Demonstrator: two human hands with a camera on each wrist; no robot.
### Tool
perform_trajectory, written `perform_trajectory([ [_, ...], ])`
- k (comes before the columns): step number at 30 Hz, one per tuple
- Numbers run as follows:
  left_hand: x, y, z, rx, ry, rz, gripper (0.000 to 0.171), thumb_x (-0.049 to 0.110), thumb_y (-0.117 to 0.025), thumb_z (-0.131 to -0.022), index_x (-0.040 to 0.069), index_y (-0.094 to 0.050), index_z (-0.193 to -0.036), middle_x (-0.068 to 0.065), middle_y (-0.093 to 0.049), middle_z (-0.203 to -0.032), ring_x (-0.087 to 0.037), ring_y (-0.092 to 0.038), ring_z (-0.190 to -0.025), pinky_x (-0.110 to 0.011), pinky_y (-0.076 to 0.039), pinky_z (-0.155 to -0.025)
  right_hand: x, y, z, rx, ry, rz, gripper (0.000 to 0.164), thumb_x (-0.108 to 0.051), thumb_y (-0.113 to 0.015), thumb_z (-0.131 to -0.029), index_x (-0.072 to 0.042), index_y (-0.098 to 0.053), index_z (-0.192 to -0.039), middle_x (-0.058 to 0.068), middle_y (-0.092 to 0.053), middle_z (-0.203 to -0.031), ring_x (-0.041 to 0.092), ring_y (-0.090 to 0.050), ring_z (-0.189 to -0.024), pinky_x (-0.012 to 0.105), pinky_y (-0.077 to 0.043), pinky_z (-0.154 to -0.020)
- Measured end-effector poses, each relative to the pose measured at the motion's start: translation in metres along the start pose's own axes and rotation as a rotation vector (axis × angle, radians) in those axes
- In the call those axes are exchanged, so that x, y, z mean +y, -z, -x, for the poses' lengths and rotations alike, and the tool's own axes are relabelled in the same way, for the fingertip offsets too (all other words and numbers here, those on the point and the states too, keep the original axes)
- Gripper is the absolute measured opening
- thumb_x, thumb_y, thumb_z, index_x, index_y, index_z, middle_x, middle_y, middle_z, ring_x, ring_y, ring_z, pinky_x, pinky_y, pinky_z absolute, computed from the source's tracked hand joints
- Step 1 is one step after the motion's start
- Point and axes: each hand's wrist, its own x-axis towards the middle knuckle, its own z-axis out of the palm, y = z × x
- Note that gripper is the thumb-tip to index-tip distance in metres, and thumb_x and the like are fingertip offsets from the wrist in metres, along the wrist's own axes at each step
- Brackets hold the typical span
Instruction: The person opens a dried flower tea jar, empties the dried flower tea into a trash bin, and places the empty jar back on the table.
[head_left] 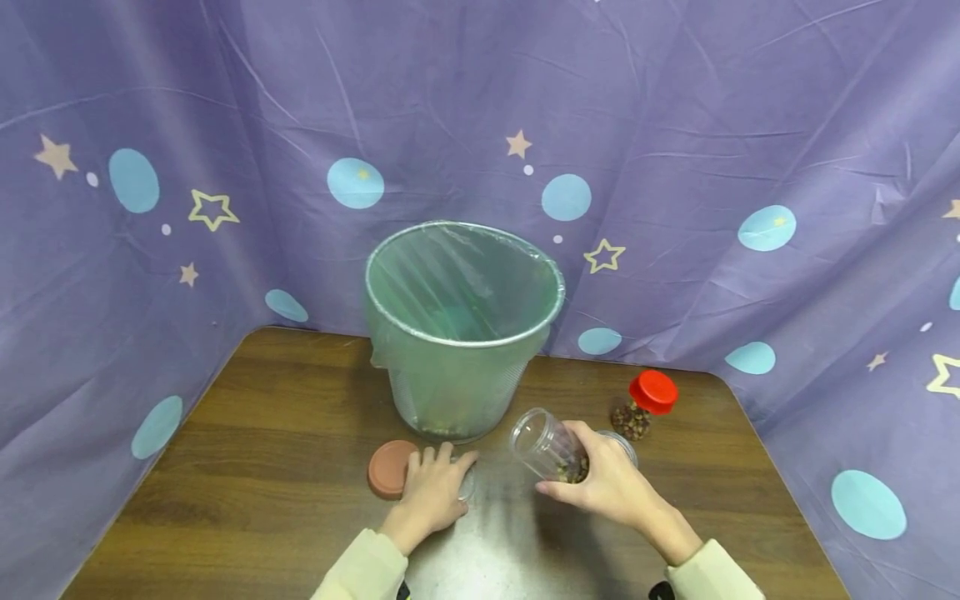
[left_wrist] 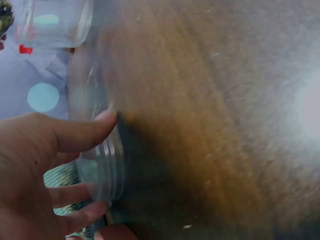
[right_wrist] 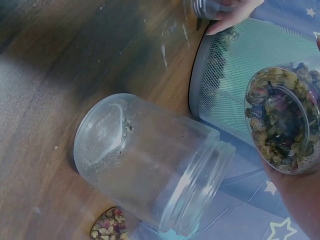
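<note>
Nearest, in front of the bin point(head_left: 457, 383), the left hand point(head_left: 431, 492) is curled around a clear ridged container point(left_wrist: 114, 170) on the table point(head_left: 300, 467), thumb on one side and fingers on the other. A terracotta lid point(head_left: 390, 469) lies beside the fingertips, in front of the bin; whether they touch it I can't tell. The right hand point(head_left: 603, 475), in front of the bin to its right, is clamped around a tilted clear jar point(head_left: 538, 440), its mouth towards the bin and dried flowers inside. Farther right of the bin stand an uncapped jar point(right_wrist: 145, 160) and a red-capped jar point(head_left: 652, 392). Behind the bin hangs a purple curtain point(head_left: 465, 100).
</note>
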Motion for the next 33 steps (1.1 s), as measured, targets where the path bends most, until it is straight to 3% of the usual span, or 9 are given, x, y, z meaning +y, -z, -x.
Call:
perform_trajectory([
  [5,-0.002,0.005,0.0,-0.039,-0.013,0.021,0.075,0.03,-0.09,-0.064,0.016,-0.06,-0.132,-0.016,-0.059,-0.123,-0.036,-0.057,-0.102,-0.049,-0.037,-0.082,0.002,0.0,0.0,0.008,0.001,0.027,0.068,-0.048,-0.086,-0.065,-0.014,-0.061,-0.118,-0.005,-0.071,-0.089,0.002,-0.062,-0.077,0.023,-0.05,-0.067],
  [13,-0.004,0.006,0.0,-0.038,-0.039,0.006,0.079,0.029,-0.092,-0.06,0.014,-0.06,-0.131,-0.017,-0.06,-0.124,-0.035,-0.058,-0.103,-0.047,-0.037,-0.081,0.001,0.0,0.0,0.003,-0.006,0.015,0.069,-0.049,-0.086,-0.065,-0.013,-0.06,-0.119,-0.003,-0.071,-0.091,0.005,-0.063,-0.079,0.024,-0.051,-0.067],
  [15,-0.004,0.006,0.0,-0.044,-0.044,0.01,0.081,0.029,-0.092,-0.06,0.014,-0.059,-0.132,-0.018,-0.059,-0.125,-0.035,-0.058,-0.104,-0.047,-0.036,-0.081,0.001,0.001,0.0,0.011,-0.01,0.031,0.069,-0.048,-0.086,-0.064,-0.014,-0.061,-0.119,-0.004,-0.072,-0.092,0.004,-0.063,-0.08,0.028,-0.051,-0.073],
  [20,-0.005,0.01,0.002,-0.035,-0.047,0.039,0.079,0.03,-0.091,-0.06,0.012,-0.06,-0.13,-0.017,-0.061,-0.121,-0.036,-0.059,-0.103,-0.049,-0.037,-0.083,0.002,0.005,0.0,0.018,-0.033,-0.02,0.067,-0.044,-0.088,-0.064,-0.015,-0.061,-0.118,-0.005,-0.071,-0.096,0.004,-0.063,-0.081,0.028,-0.052,-0.074],
  [24,-0.008,0.015,0.003,-0.033,-0.048,0.103,0.076,0.033,-0.09,-0.063,0.01,-0.06,-0.129,-0.016,-0.061,-0.118,-0.035,-0.06,-0.102,-0.054,-0.037,-0.087,0.004,0.008,0.0,0.003,-0.065,-0.077,0.065,-0.044,-0.088,-0.066,-0.017,-0.061,-0.119,-0.007,-0.07,-0.097,0.003,-0.062,-0.082,0.024,-0.052,-0.071],
  [33,-0.027,0.031,0.004,-0.054,-0.097,0.334,0.074,0.039,-0.086,-0.07,0.01,-0.059,-0.132,-0.012,-0.062,-0.125,-0.035,-0.059,-0.116,-0.063,-0.035,-0.096,0.006,0.016,-0.001,0.035,-0.084,-0.081,0.064,-0.043,-0.089,-0.067,-0.018,-0.06,-0.119,-0.006,-0.071,-0.098,0.006,-0.065,-0.084,0.026,-0.054,-0.072],
])
